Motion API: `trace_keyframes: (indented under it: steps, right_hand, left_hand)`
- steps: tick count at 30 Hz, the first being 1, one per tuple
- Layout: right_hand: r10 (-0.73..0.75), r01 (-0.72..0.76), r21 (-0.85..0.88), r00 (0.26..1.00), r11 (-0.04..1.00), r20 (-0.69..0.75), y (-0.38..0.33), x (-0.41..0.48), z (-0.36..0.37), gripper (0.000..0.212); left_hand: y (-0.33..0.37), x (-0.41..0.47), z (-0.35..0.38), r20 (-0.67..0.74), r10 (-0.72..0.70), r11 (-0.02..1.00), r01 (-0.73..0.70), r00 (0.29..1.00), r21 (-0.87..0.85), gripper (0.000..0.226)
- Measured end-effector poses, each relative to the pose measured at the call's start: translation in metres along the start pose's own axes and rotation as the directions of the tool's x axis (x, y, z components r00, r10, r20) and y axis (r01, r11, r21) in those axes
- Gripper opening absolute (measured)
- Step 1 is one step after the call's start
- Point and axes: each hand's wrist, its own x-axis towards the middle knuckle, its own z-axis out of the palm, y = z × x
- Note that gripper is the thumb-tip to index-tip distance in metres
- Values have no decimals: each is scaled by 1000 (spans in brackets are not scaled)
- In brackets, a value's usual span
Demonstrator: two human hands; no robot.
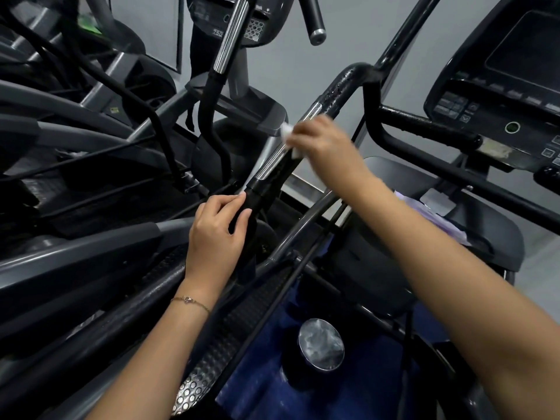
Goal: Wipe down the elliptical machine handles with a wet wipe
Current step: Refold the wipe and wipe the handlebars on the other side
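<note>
The wet wipe (285, 130) was a small white wad in the right hand (322, 147), pressed against the handle (272, 161) of the elliptical at the middle of the scene. That handle ran as a slanting bar from near centre up toward the far right. It was black at its lower part and chrome along the stretch beside the wipe. Above that it was black again, and its surface glistened with droplets before it bent at the top.

The right hand's fingers were curled round the wipe and over the bar, with white showing at the fingertips and again under the palm. The hand was blurred, so how far the wipe wrapped the bar could not be told.

The left hand (216, 234) gripped the black lower part of the same handle, fingers and thumb closed round it, nearer than the right hand and to its left. A thin bracelet (191, 301) lay on the left wrist.

At the far right stood the console (500, 86), with a dark screen and rows of buttons. Near, below the hands, lay a studded pedal (197, 386). To its right was a round silver cap (321, 344) over a blue surface (272, 398). Far, left of centre, rose a neighbouring bar (231, 34), chrome above and black below.
</note>
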Motion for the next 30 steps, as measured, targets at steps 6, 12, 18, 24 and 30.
trace_keyframes:
  steps: [6, 12, 18, 24, 30]
  right_hand:
    - [-229, 250, -79, 952, 965, 202, -41, 6, 8, 10]
    - [126, -53, -279, 960, 959, 250, 16, 29, -19, 25]
    - [-259, 313, -112, 904, 943, 341, -47, 10, 4, 22]
    - [97, 20, -320, 933, 947, 347, -4, 42, -22, 27]
    - [-140, 181, -131, 952, 975, 274, -56, 12, 3, 8]
  left_hand:
    - [-2, 0, 1, -11, 16, 1000, -16, 1000, 12, 29]
    - [0, 0, 0, 8, 16, 1000, -17, 1000, 11, 29]
    - [0, 0, 0, -1, 37, 998, -37, 999, 42, 29]
    - [0, -1, -2, 25, 34, 999, -34, 999, 12, 29]
    - [0, 1, 0, 13, 45, 999, -45, 999, 22, 29]
